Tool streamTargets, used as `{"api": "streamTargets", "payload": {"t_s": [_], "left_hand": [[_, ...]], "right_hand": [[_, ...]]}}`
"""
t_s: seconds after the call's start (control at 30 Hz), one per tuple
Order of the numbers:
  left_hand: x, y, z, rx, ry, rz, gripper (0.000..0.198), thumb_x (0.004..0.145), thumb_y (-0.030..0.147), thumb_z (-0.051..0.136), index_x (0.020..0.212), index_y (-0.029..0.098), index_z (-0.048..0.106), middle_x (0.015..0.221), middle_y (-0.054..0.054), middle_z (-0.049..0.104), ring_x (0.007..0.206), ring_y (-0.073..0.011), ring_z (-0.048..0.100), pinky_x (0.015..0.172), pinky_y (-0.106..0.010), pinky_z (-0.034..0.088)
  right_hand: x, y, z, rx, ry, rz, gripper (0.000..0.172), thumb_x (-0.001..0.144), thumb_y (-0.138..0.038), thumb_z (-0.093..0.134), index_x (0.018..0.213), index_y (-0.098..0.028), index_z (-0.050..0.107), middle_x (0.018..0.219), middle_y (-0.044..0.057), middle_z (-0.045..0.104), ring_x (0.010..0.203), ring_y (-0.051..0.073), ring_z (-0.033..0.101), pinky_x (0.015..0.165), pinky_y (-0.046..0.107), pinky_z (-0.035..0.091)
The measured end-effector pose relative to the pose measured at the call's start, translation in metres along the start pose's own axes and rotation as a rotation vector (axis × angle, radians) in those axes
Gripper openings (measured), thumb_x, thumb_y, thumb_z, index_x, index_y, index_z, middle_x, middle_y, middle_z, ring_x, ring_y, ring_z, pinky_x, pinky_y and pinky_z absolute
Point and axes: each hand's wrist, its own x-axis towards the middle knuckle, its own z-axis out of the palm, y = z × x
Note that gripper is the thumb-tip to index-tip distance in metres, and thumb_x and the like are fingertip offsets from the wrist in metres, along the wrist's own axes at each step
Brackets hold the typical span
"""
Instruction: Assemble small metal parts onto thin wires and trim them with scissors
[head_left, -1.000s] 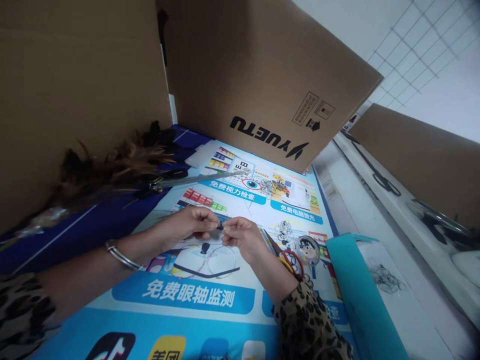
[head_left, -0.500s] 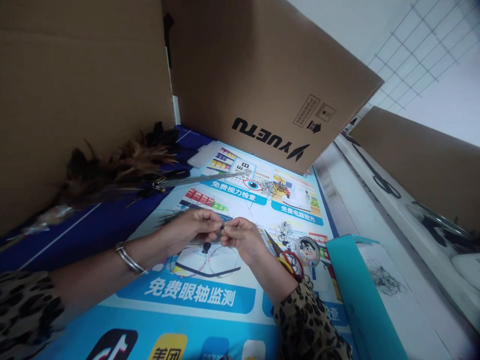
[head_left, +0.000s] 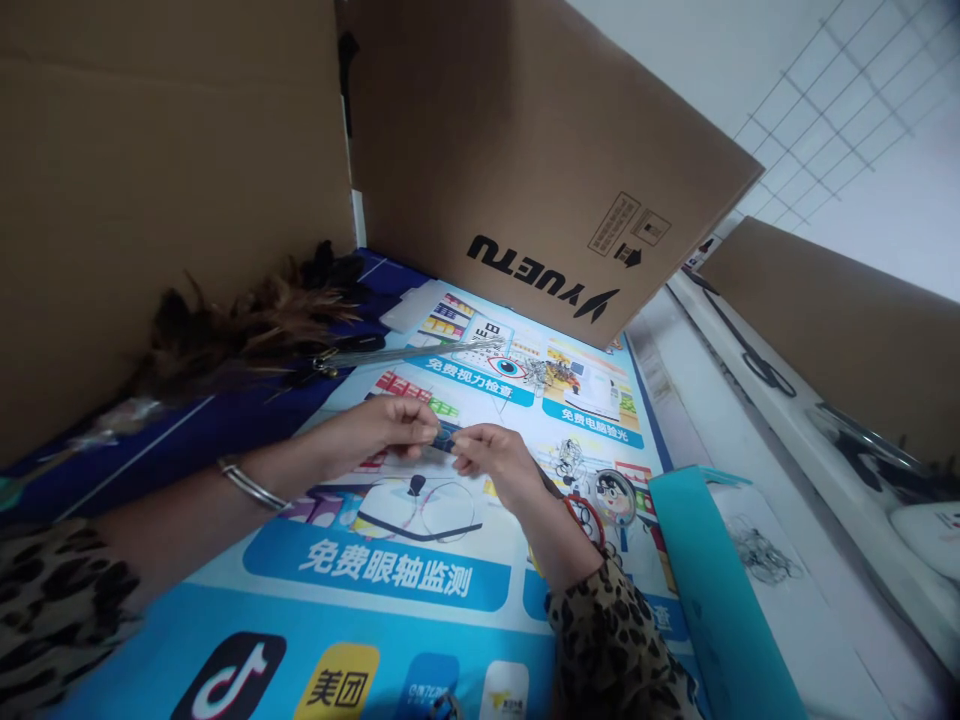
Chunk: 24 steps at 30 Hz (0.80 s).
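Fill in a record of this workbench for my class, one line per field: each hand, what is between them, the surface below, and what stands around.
Left hand: fingertips pinched on a small dark piece; silver bracelet at the wrist
Right hand: fingertips pinched at the same piece
Piece: too small to identify
Surface: blue-and-white printed sheet
By right forearm: red-handled scissors, partly hidden
Left side: dark and brown feathers
Behind: cardboard box marked YUETU
Right side: teal box

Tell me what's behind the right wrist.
Red-handled scissors show partly beside the wrist of the right hand. Their covered parts, and the patch of printed sheet directly behind the wrist, cannot be seen.
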Motion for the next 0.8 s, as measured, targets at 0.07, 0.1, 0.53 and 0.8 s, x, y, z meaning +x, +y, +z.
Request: {"api": "streamTargets", "payload": {"t_s": [0.07,0.1,0.53,0.8], "left_hand": [[-0.005,0.006,-0.016,0.111,-0.008,0.036,0.025,0.073,0.04,0.078,0.082,0.018,0.068,0.069,0.002,0.064,0.058,-0.0116,0.056,0.056,-0.022,0.044],[-0.008,0.008,-0.024,0.157,-0.029,0.036,0.024,0.072,0.038,0.078,0.083,0.019,0.069,0.069,0.002,0.064,0.057,-0.0117,0.056,0.055,-0.022,0.044],[-0.05,0.015,-0.045,0.501,-0.453,-0.18,0.005,0.066,0.022,0.073,0.062,0.025,0.075,0.054,-0.004,0.065,0.049,-0.0235,0.061,0.043,-0.028,0.042],[-0.048,0.018,-0.047,0.532,-0.357,-0.215,0.007,0.062,0.018,0.069,0.057,0.023,0.07,0.055,-0.004,0.068,0.046,-0.0232,0.061,0.043,-0.028,0.04]], "right_hand": [[-0.002,-0.007,-0.007,-0.307,0.005,-0.117,0.019,0.079,-0.035,0.072,0.088,-0.019,0.073,0.07,0.0,0.069,0.065,0.015,0.064,0.065,0.027,0.049],[-0.004,-0.01,-0.008,-0.464,-0.01,-0.189,0.011,0.082,-0.03,0.07,0.086,-0.02,0.074,0.076,0.001,0.071,0.071,0.015,0.065,0.068,0.026,0.049],[-0.02,-0.004,0.017,-1.619,-0.205,-0.53,0.019,0.094,-0.013,0.053,0.083,-0.019,0.067,0.086,0.006,0.067,0.077,0.019,0.063,0.06,0.027,0.042],[-0.027,-0.018,0.024,-1.739,-0.279,-0.483,0.018,0.088,-0.003,0.051,0.088,-0.015,0.064,0.087,0.009,0.066,0.076,0.022,0.064,0.058,0.029,0.043]]}}
